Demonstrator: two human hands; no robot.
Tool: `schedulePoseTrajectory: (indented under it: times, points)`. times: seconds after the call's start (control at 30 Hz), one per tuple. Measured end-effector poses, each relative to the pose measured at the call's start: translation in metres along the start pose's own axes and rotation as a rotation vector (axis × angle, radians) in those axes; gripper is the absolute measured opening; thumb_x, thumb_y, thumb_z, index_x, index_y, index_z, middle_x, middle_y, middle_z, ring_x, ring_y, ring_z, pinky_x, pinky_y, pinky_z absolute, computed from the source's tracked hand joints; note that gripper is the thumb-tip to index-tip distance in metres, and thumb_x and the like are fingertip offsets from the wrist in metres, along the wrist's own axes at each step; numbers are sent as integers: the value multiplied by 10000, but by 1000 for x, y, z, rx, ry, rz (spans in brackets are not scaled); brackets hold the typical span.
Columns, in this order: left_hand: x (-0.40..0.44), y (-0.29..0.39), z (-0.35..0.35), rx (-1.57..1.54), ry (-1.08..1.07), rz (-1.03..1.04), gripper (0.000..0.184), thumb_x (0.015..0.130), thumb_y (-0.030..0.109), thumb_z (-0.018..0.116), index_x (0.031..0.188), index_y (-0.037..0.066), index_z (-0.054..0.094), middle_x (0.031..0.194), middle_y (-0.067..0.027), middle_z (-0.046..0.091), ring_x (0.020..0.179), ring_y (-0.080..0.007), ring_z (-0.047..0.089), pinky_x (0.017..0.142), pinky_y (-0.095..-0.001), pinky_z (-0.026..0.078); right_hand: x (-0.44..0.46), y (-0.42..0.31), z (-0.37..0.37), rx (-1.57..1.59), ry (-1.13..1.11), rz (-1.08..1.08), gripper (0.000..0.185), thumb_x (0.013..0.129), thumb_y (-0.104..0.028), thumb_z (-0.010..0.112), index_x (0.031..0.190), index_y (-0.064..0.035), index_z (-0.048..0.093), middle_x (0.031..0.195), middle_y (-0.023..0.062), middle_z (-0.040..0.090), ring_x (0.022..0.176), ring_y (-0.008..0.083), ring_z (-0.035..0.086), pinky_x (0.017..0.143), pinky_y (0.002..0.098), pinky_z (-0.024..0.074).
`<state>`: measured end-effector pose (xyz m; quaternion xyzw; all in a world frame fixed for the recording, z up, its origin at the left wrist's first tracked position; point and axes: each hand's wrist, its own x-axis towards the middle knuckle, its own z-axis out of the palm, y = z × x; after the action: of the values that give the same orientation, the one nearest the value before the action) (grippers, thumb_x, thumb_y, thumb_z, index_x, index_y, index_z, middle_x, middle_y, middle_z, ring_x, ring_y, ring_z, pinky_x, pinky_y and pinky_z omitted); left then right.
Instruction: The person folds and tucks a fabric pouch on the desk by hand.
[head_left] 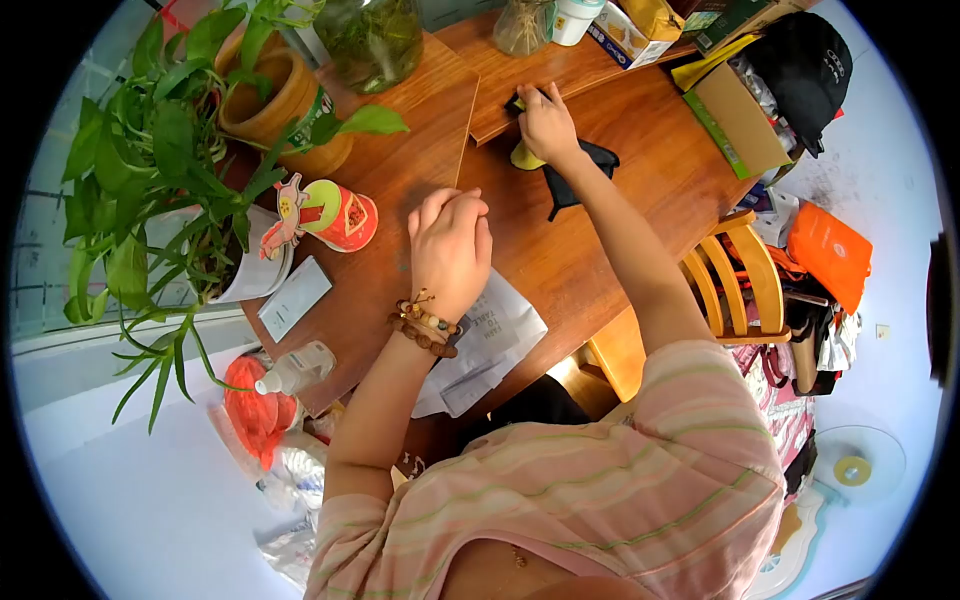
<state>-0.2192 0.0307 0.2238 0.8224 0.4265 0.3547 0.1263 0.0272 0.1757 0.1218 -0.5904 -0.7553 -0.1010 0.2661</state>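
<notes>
My right hand (548, 125) reaches to the far side of the wooden table (640, 150), its fingers curled round something dark that I cannot make out. A yellow-green piece (525, 157) shows just below the hand, possibly part of the same thing. Close by, under my right forearm, lies a black item (572, 186) with pointed corners. My left hand (450, 245) is over the near part of the table with its fingers bent and together; nothing shows in it, though the palm is hidden. Beneath that wrist is a printed white paper bag (510, 320).
Left of my left hand are a red pen cup (350, 220), a pale flat box (295, 299), a clear bottle (300, 368) and leafy potted plants (130, 170). A glass jar (370, 45) stands behind. A cardboard box (735, 120) and chair (740, 280) are at right.
</notes>
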Motion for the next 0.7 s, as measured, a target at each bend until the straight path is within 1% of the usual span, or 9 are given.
schedulePoseTrajectory:
  times: [0.07,0.1,0.2,0.3,0.37,0.43,0.5,0.6,0.7]
  points:
    - [0,-1,1,-7,1,-6,133,861,62,627,990,67,595,1141,-72,693,1127,-273,559,960,-438,384,15,2,3,-19,-76,54,396,890,-119,537,1234,72,492,1225,173,635,1146,320,607,1142,492,326]
    - [0,-2,1,-10,2,1,131,860,62,628,986,68,594,1140,-71,693,1125,-272,559,959,-437,384,9,0,2,-18,-83,55,396,890,-119,537,1234,72,492,1225,173,635,1146,320,607,1142,492,326]
    - [1,-2,1,-16,1,10,127,859,60,629,980,70,593,1135,-69,695,1122,-270,560,957,-435,384,-11,-2,-7,77,9,34,380,908,-102,523,1247,70,493,1214,179,648,1158,327,597,1147,435,330]
    - [1,0,0,-16,-8,7,128,842,49,636,962,63,595,1117,-77,690,1109,-271,562,946,-444,392,-25,-2,-14,137,7,32,369,916,-97,521,1247,66,500,1219,178,652,1162,318,596,1152,428,328]
    - [2,0,0,-8,-6,20,131,825,40,643,947,54,598,1103,-87,685,1096,-272,564,937,-453,401,-11,-3,-14,142,-18,54,377,918,-103,522,1259,57,502,1208,181,653,1152,315,599,1150,420,333]
    - [1,0,1,-8,-9,17,124,827,43,642,943,54,600,1097,-82,684,1097,-269,565,931,-452,403,10,-4,-8,78,-100,78,384,921,-119,528,1267,46,509,1206,185,648,1139,319,602,1145,414,339]
    - [0,-1,2,-12,-13,13,118,844,51,636,955,64,598,1111,-76,691,1108,-269,563,940,-443,394,13,-3,-4,65,-112,90,386,923,-136,530,1267,39,519,1214,191,637,1135,327,598,1140,413,346]
    - [-1,-1,1,-10,-19,16,111,861,59,632,966,72,596,1122,-70,697,1117,-269,562,949,-434,386,-9,-5,-7,149,10,58,389,923,-116,512,1270,58,504,1200,195,644,1175,330,577,1154,408,332]
    - [1,0,0,-10,-24,10,108,861,59,632,962,69,598,1120,-70,698,1114,-269,564,950,-434,387,-28,-7,-17,188,0,56,407,920,-106,521,1287,66,481,1188,194,653,1184,323,574,1159,415,325]
